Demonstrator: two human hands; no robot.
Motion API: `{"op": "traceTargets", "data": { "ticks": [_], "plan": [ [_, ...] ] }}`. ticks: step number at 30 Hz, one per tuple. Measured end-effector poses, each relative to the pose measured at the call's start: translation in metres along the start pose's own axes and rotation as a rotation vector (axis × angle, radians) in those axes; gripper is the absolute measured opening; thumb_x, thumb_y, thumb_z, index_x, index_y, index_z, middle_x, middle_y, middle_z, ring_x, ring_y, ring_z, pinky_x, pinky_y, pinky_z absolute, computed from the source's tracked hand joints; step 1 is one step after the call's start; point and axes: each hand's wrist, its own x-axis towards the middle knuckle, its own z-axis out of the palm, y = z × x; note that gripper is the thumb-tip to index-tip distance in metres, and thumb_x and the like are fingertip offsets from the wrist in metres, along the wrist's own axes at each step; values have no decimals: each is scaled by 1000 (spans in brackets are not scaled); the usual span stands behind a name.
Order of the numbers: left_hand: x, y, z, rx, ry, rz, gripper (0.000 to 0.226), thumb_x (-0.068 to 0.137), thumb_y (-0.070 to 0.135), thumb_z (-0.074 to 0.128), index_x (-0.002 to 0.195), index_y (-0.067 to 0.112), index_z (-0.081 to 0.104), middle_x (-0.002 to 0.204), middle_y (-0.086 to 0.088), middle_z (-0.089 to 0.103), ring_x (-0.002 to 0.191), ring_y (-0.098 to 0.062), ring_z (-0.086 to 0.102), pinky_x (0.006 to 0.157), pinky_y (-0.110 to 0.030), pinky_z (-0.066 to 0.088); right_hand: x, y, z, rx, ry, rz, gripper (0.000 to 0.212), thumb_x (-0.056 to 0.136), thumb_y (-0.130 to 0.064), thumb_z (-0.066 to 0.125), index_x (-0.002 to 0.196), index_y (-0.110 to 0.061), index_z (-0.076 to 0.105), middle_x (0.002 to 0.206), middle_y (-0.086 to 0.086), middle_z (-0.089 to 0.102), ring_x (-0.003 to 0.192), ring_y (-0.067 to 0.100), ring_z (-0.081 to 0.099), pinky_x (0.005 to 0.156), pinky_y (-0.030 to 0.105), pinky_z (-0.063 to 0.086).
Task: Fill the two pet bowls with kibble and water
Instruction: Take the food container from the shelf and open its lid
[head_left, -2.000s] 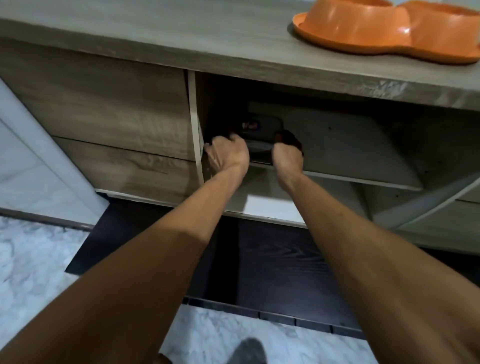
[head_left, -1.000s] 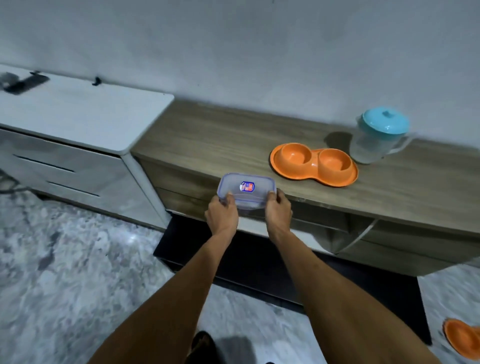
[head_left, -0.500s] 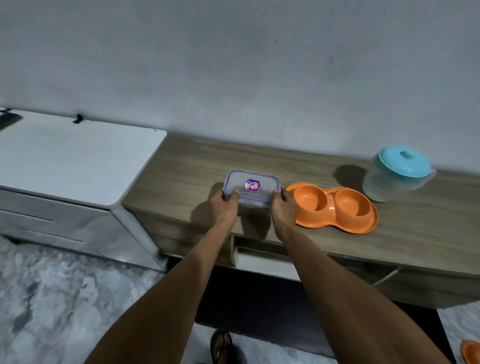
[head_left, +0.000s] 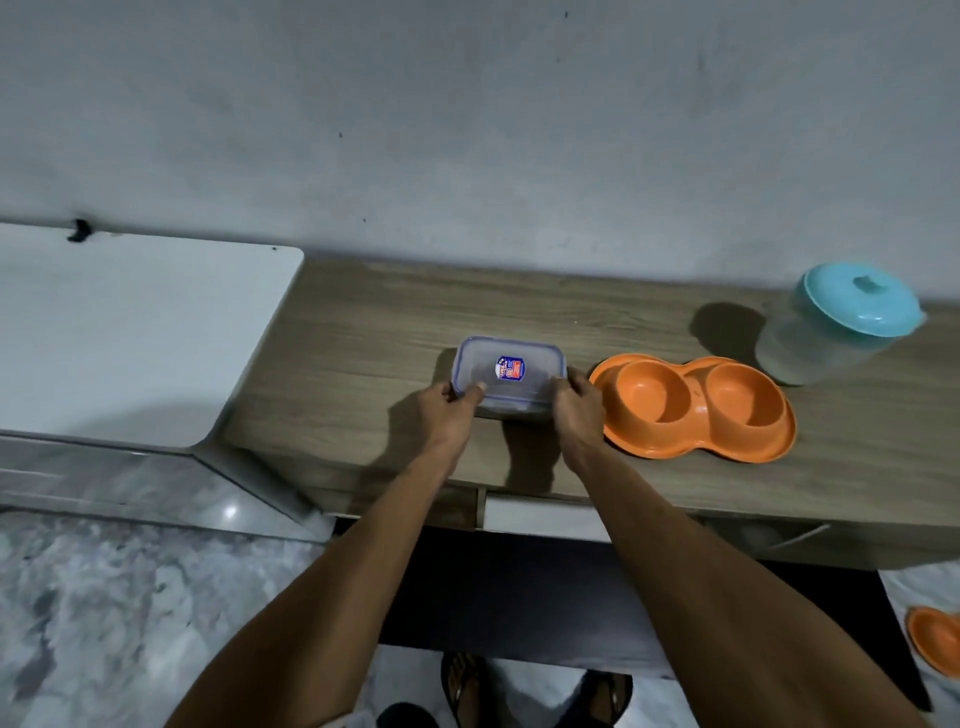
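A clear rectangular lidded container (head_left: 511, 374) with a blue rim and a small sticker rests on the wooden cabinet top (head_left: 363, 332). My left hand (head_left: 452, 415) grips its left end and my right hand (head_left: 576, 410) grips its right end. Just right of it sits an orange double pet bowl (head_left: 696, 408), both cups bare. A translucent pitcher with a teal lid (head_left: 836, 327) stands at the back right. The container's contents cannot be made out.
A white cabinet (head_left: 130, 332) adjoins the wooden one on the left. Below the top an open compartment and a door edge (head_left: 545, 514) show. A dark mat (head_left: 519, 597) lies on the marble floor, with another orange dish (head_left: 937, 644) at the far right.
Both hands pulled the container out of the compartment below, lifted it and set it on the cabinet top beside the orange bowl. My view rose from the cabinet front to the top.
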Motion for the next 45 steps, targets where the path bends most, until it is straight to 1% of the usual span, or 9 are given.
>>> {"op": "traceTargets", "data": {
  "ticks": [4, 6, 9, 13, 16, 27, 32, 39, 45],
  "plan": [
    [0, 9, -6, 149, 5, 38, 27, 91, 26, 66, 107, 3, 67, 98, -4, 68, 66, -6, 50, 46, -2, 36, 10, -3, -1, -124, 95, -49, 28, 102, -18, 43, 111, -6, 66, 105, 12, 65, 90, 23, 58, 64, 26, 39],
    [5, 19, -9, 252, 26, 45, 38, 96, 38, 57, 113, 5, 64, 102, -3, 65, 69, -8, 47, 48, -12, 36, 19, -8, 0, -186, 167, -76, 30, 102, -19, 40, 104, -2, 65, 105, 18, 65, 95, 31, 58, 72, 28, 33],
    [22, 34, -6, 370, 38, 38, 50, 101, 45, 40, 120, 5, 64, 118, -13, 67, 86, -20, 52, 58, -29, 27, 34, -15, 4, -301, 214, -110, 35, 104, -19, 36, 108, 4, 63, 112, 24, 65, 98, 33, 57, 71, 26, 26],
    [47, 52, 10, 396, 39, -38, 58, 104, 42, 29, 132, 1, 57, 137, -22, 55, 123, -35, 52, 86, -33, 39, 52, -16, 10, -377, 232, -109, 42, 106, -23, 32, 113, 6, 61, 118, 27, 63, 109, 38, 57, 78, 33, 33],
    [57, 51, 20, 427, 34, -54, 59, 104, 43, 28, 132, 0, 56, 141, -24, 51, 131, -37, 47, 102, -36, 35, 59, -12, 13, -367, 219, -110, 45, 106, -27, 31, 110, 5, 63, 114, 27, 64, 100, 36, 57, 80, 34, 35],
    [64, 43, 24, 478, 61, 3, 58, 103, 47, 31, 124, 2, 62, 133, -23, 57, 124, -37, 51, 93, -35, 39, 64, -7, 13, -416, 232, -160, 40, 106, -24, 31, 105, 3, 61, 107, 23, 64, 81, 24, 47, 66, 26, 24],
    [61, 42, 23, 471, 175, 17, 52, 100, 45, 38, 117, 4, 64, 123, -20, 63, 115, -37, 57, 76, -31, 30, 65, -5, 15, -469, 252, -174, 41, 106, -27, 31, 102, 0, 61, 102, 22, 66, 80, 25, 50, 71, 30, 30],
    [40, 31, 5, 170, 247, -31, 46, 96, 38, 52, 123, 0, 53, 108, -9, 57, 101, -25, 57, 59, -18, 23, 69, -20, 7, -882, 285, -423, 29, 99, -24, 42, 114, -3, 55, 119, 21, 57, 109, 41, 55, 84, 47, 45],
    [28, -10, 14, -131, 13, -228, 67, 65, 42, 82, 114, 5, 56, 103, -9, 62, 89, -23, 62, 62, -27, 47, 90, -55, 43, -979, -51, -431, 36, 96, -32, 42, 102, -6, 67, 113, 23, 66, 104, 41, 61, 82, 41, 47]
  ]
}}
